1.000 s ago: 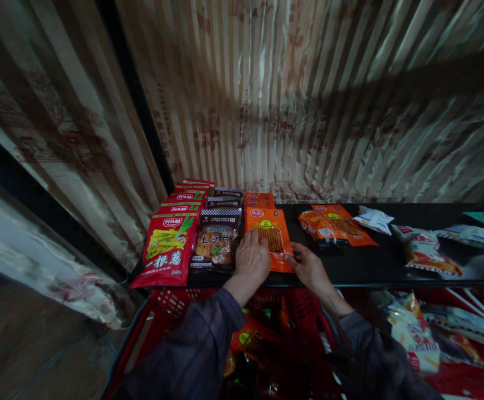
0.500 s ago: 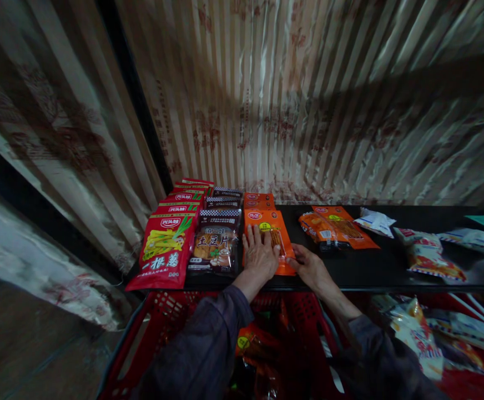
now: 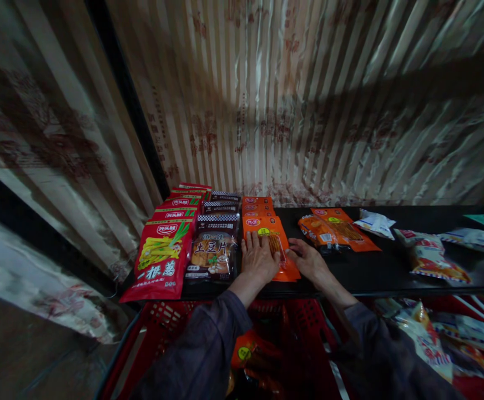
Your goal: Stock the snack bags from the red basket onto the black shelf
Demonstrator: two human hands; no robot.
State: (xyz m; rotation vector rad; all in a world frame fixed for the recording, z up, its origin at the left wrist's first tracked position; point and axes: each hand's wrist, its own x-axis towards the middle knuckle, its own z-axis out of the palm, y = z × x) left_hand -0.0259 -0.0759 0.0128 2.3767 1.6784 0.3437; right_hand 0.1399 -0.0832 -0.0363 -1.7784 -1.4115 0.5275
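My left hand lies flat with fingers spread on the front orange snack packet, the nearest of several overlapped in a row running back. At that packet's right edge is my right hand, its fingers loosely curved and apart; whether the fingertips touch the packet I cannot tell. To the left, dark brown potato-chip packets form a row beside red snack packets with green onions printed on them. Loose orange packets lie askew on the black shelf, beyond my right hand.
A red perforated basket with orange packets stands below the shelf edge. White packets and a red-and-white snack bag lie to the right. More bags are below right. A striped curtain hangs behind, near a dark post.
My left hand stays flat on the orange packet. My right hand has shifted slightly up at its edge. More orange packet tops show behind. The view has moved slightly.
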